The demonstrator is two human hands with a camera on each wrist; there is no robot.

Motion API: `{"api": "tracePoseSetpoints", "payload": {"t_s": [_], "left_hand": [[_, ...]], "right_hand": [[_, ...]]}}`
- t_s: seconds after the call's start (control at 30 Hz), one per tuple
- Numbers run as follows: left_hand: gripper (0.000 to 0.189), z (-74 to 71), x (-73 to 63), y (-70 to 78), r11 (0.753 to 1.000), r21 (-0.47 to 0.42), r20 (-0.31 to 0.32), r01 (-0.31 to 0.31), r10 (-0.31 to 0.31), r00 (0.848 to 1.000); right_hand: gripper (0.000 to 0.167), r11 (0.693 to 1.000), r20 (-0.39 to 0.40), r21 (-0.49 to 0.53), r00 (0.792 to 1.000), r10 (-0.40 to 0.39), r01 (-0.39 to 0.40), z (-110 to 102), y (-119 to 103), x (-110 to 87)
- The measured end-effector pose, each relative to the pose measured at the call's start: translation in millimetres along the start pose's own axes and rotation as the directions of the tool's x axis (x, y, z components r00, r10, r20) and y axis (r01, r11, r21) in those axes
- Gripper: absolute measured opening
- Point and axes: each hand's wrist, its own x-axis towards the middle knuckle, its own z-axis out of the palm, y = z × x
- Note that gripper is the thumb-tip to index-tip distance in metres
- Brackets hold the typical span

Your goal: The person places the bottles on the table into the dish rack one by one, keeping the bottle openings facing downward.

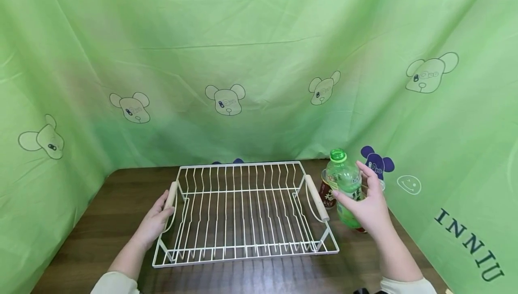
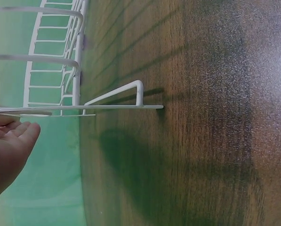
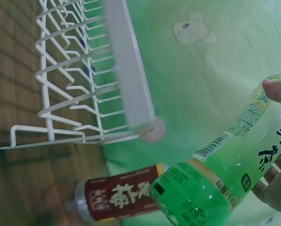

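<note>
In the head view, my left hand (image 1: 154, 222) grips the pale wooden handle at the left end of a white wire dish rack (image 1: 238, 190), thumb on one side and fingers on the other. My right hand (image 1: 370, 206) holds a green plastic drink bottle (image 1: 344, 179) upright, its thumb and fingers round the labelled middle. In the right wrist view, the bottle's base (image 3: 192, 197) hangs beside a dark red can (image 3: 124, 193) with pale lettering. The same can is partly hidden behind the bottle in the head view, to the right of the rack.
The rack stands on a dark wood-grain table (image 1: 121, 195). A second pale wooden handle (image 1: 317, 198) is on its right end, near the can. A green curtain (image 1: 263, 60) with bear-head prints encloses the table at the back and both sides.
</note>
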Motion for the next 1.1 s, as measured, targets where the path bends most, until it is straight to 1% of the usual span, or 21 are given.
{"api": "tracePoseSetpoints", "payload": {"t_s": [0.2, 0.47, 0.67, 0.83, 1.1], "left_hand": [[0.066, -0.6, -0.7, 0.9, 1.000, 0.010, -0.010, -0.006, 0.006, 1.000], [0.065, -0.7, -2.0, 2.0, 1.000, 0.013, -0.016, -0.010, 0.010, 1.000], [0.065, -0.1, -2.5, 2.0, 1.000, 0.001, -0.012, -0.011, 0.011, 1.000], [0.065, 0.2, -1.8, 2.0, 1.000, 0.005, -0.015, -0.023, 0.023, 1.000], [0.066, 0.6, -1.3, 2.3, 1.000, -0.001, -0.017, -0.029, 0.029, 0.999]], "right_hand": [[0.095, 0.999, 0.078, 0.012, 0.996, -0.039, 0.038, 7, -16, 12.1], [0.092, 0.996, 0.158, -0.022, 0.984, -0.088, 0.092, 23, -34, 21.9], [0.092, 0.993, 0.224, -0.013, 0.968, -0.111, 0.117, 37, -44, 28.8], [0.092, 0.989, 0.264, -0.021, 0.955, -0.136, 0.147, 49, -52, 33.2], [0.090, 0.981, 0.336, -0.026, 0.926, -0.173, 0.193, 68, -61, 38.5]]}}
